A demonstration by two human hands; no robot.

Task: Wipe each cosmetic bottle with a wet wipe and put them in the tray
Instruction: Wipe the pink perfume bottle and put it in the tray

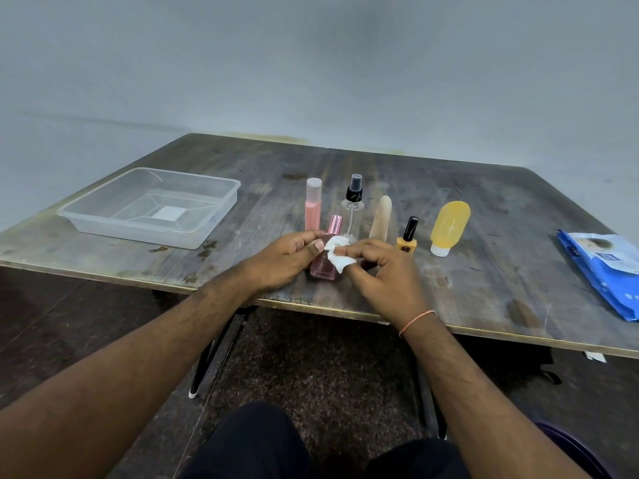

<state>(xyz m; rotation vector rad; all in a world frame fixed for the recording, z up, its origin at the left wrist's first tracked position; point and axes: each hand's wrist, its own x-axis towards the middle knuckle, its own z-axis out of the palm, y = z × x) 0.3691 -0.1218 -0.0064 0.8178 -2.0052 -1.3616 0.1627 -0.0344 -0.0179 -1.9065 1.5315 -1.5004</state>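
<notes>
Pink perfume bottle [325,261] stands upright at the table's [484,236] near edge, between both hands. The left hand [281,259] curls round its side; the right hand [383,271] pinches the wet wipe [338,252] against its front. The tray [221,216] sits empty, well left.

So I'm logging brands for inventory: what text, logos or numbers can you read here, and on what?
Nothing is legible.
Blue wipes pack: dark label patches, print too blurred to read.
Yellow nail polish bottle: a dark logo mark, too small to read.
Spray bottle: white mark on the black collar, unreadable.
</notes>
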